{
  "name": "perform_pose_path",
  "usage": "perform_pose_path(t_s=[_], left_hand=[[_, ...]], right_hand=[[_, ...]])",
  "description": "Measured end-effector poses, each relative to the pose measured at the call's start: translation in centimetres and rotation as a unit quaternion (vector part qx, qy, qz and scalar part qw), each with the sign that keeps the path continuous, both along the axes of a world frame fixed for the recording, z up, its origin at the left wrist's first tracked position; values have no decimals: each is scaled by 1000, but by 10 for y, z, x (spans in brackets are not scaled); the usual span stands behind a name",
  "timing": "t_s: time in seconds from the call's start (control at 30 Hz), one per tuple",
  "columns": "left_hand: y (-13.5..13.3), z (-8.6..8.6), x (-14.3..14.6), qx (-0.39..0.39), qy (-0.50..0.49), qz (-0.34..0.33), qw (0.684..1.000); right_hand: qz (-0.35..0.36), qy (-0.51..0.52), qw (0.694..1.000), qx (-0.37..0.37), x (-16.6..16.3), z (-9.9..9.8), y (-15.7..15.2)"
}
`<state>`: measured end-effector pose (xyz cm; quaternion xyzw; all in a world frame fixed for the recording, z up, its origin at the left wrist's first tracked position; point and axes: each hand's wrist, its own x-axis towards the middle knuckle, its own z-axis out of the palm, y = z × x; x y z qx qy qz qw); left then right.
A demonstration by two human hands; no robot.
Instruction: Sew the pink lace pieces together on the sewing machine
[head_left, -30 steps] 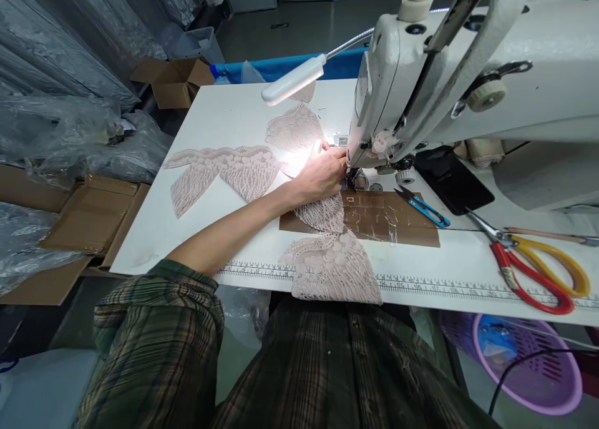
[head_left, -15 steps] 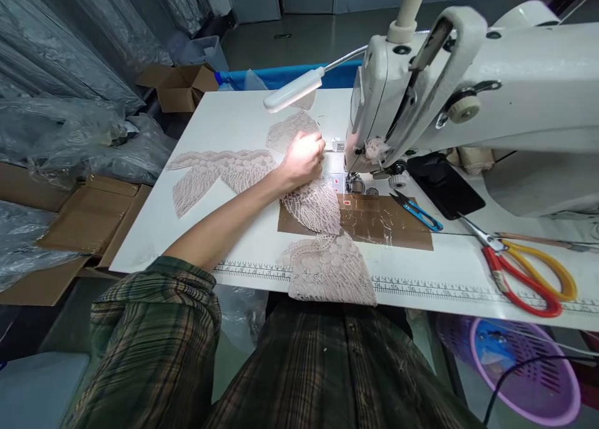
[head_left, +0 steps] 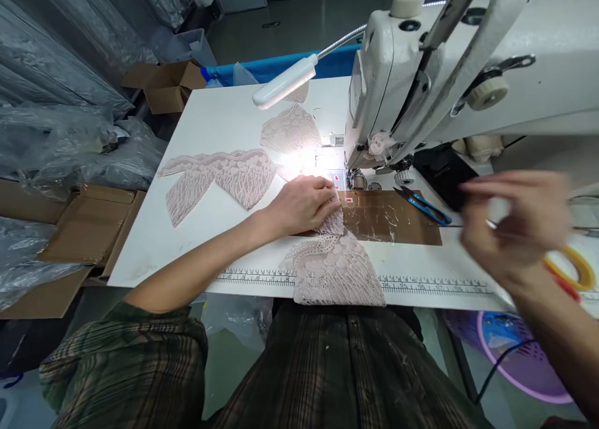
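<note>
My left hand point(head_left: 306, 205) rests on the pale pink lace strip point(head_left: 344, 266) left of the sewing machine's needle area, its fingers closed together on the lace. The strip's near end lies over the table's front edge. Farther left and behind are more lace parts, a pointed pair point(head_left: 246, 176) and a rounded piece point(head_left: 291, 129), seemingly of one chain. My right hand point(head_left: 517, 220) is raised over the table's right side, smeared by motion; whether it holds anything does not show. Behind it are scissors point(head_left: 579, 268) with yellow and red handles, mostly hidden.
The white sewing machine point(head_left: 379, 85) stands at the right, with a lit lamp point(head_left: 285, 81) beside it. Blue thread snips point(head_left: 428, 209) and a black phone-like slab point(head_left: 442, 173) lie near its base. Cardboard boxes point(head_left: 100, 216) flank the table; a purple basket point(head_left: 524, 385) is below right.
My left hand has moved nearer along the lace and turned from a fist to lower, flatter fingers. My right hand has come into view over the scissors. The view has shifted slightly.
</note>
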<state>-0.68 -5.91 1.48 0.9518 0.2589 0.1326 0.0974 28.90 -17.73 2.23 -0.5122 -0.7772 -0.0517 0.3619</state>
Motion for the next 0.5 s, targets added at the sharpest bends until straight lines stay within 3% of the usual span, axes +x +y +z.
perform_pose_path(t_s=[0.07,0.13,0.2,0.4,0.5], left_hand=[[2,-5,5,19,18,22,999],[14,-8,10,34,29,36,998],[26,-10,15,39,29,34,998],[31,-15,19,79,-13,49,996],[25,-18,18,109,-50,69,990]], right_hand=[[82,15,996,28,-27,-9,5],[194,-17,980,-46,-51,-15,14],[244,-54,963,-99,-65,-18,26],[128,-48,986,-100,-71,-22,48],[113,-89,985,-96,-72,-29,47]])
